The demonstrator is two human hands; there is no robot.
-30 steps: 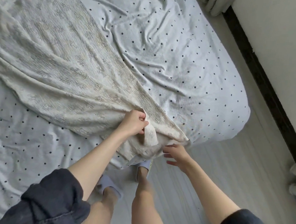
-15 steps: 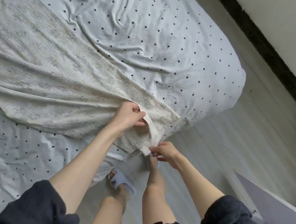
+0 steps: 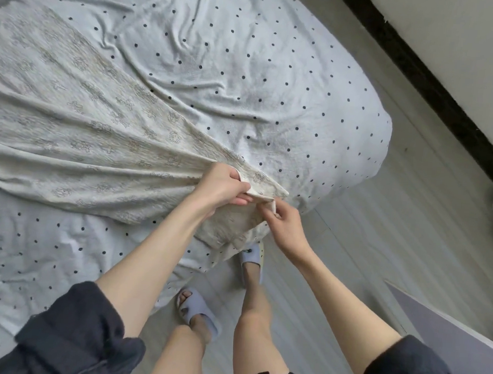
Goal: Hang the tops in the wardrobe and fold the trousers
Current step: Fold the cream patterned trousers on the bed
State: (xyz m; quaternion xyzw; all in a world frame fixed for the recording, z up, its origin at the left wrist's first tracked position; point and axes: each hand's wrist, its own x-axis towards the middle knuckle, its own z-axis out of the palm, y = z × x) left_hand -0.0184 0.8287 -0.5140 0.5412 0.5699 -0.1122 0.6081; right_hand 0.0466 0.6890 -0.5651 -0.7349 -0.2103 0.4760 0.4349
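A cream patterned garment lies spread across the bed, its near end hanging over the bed's edge. My left hand grips a bunched fold of that end, fingers curled round the hem. Right beside it, my right hand pinches the same hem strip between thumb and fingertips. The two hands almost touch. The far part of the garment runs out of view at the left.
The bed wears a white sheet with dark dots and ends in a rounded corner at the right. Pale wood floor lies beyond, with a dark skirting board. A grey panel edge stands at lower right. My slippered feet stand below.
My right hand rose from below the bed edge and took hold of the hem next to my left hand. The left hand kept its grip. The view shifted.
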